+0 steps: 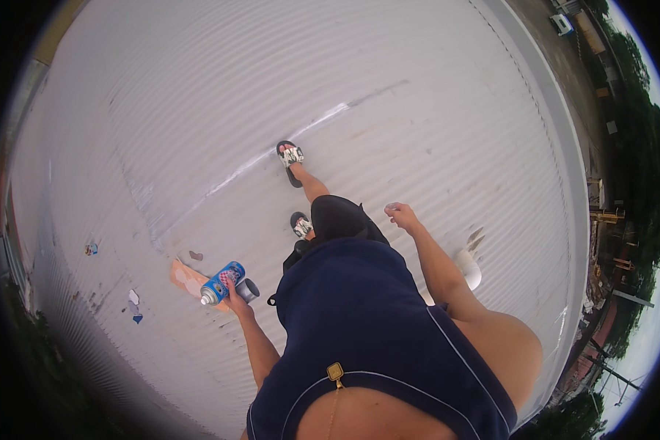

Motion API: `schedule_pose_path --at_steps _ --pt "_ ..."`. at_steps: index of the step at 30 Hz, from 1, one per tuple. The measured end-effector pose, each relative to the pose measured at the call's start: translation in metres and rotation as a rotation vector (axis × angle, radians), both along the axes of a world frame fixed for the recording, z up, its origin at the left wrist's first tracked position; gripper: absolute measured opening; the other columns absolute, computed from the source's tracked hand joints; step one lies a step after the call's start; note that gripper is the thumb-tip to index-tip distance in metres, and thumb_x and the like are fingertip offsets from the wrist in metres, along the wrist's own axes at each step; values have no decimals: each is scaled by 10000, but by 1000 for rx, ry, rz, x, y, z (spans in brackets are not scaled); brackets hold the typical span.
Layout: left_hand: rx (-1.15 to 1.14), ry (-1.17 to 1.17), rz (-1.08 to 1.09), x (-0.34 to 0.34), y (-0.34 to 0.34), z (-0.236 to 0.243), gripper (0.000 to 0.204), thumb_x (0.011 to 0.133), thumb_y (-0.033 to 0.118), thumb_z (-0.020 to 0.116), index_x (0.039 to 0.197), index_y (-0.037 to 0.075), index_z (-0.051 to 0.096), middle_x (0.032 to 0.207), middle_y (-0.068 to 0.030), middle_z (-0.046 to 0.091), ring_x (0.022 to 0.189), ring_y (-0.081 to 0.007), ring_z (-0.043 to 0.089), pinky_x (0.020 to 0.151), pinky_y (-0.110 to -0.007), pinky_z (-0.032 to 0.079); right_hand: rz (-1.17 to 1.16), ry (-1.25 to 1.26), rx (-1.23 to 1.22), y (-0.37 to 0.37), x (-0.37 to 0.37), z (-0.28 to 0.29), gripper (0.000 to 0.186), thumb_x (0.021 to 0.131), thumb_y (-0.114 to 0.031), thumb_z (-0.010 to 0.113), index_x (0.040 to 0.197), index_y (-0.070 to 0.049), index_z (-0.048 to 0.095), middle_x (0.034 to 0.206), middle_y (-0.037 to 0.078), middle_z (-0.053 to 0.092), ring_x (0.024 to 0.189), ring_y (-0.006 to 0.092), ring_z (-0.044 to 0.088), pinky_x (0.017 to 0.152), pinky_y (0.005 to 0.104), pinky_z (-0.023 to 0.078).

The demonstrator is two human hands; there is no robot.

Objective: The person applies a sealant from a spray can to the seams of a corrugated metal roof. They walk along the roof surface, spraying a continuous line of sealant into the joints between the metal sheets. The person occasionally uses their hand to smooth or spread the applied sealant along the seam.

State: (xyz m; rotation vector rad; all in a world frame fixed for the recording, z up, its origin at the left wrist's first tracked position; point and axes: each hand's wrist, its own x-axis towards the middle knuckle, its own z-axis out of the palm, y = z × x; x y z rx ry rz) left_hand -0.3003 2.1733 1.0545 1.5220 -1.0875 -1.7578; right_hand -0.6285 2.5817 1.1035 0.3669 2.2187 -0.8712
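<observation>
Here, left hand (235, 299) fingers gripping glossy blue spray can (222, 282) (cylindrical), right hand (402, 215) loosely curled, ribbed metal roof (198, 110).

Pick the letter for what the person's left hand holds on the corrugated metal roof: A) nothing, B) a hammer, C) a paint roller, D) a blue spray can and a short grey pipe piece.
D: the left hand grips a blue spray can together with a short grey pipe piece, above the corrugated metal roof.

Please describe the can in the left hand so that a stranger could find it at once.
On the grey corrugated metal roof, look just left of the person's dark blue shirt. The left hand holds a spray can beside a short grey pipe piece. Only the can is bright blue with a pale cap.
</observation>
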Motion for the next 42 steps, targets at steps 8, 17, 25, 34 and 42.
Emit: schedule_pose_path --at_steps 8,17,25,34,42 --pt "299 -285 -81 3 17 -40 600 800 230 695 1276 17 399 1218 -121 506 1095 -212 501 963 -353 367 -301 -273 134 10 -15 -49 333 787 -324 626 1018 -84 621 776 34 579 606 137 532 510 311 401" --pt "71 -537 -562 -135 -99 10 579 784 211 713 1251 6 438 1208 -139 516 1094 -205 500 949 -350 365 -232 16 -219 -160 -196 -56 381 811 -320 620 1086 -56 608 818 22 602 658 91 537 510 236 401" --pt "78 195 -110 -385 -238 59 531 892 432 506 1256 55 424 1134 -138 549 1086 -271 522 930 -410 423 -266 204 -253 -210 -289 -20 428 819 -322 614 1122 -20 595 903 95 647 737 149 580 692 287 460" --pt "-353 492 -902 -632 -327 151 532 836 222 625 1248 -23 394 1097 -172 569 979 -279 572 871 -403 458 -502 122 55 -175 -242 -82 398 790 -312 638 1069 -28 626 806 75 628 654 139 574 540 272 449" --pt "-144 354 -1364 -754 -274 135 510 791 161 682 1226 1 472 1099 -115 568 985 -197 558 880 -347 428 -633 355 -173 -333 -357 27 469 756 -333 676 1123 -50 598 938 122 653 855 195 618 766 323 475"
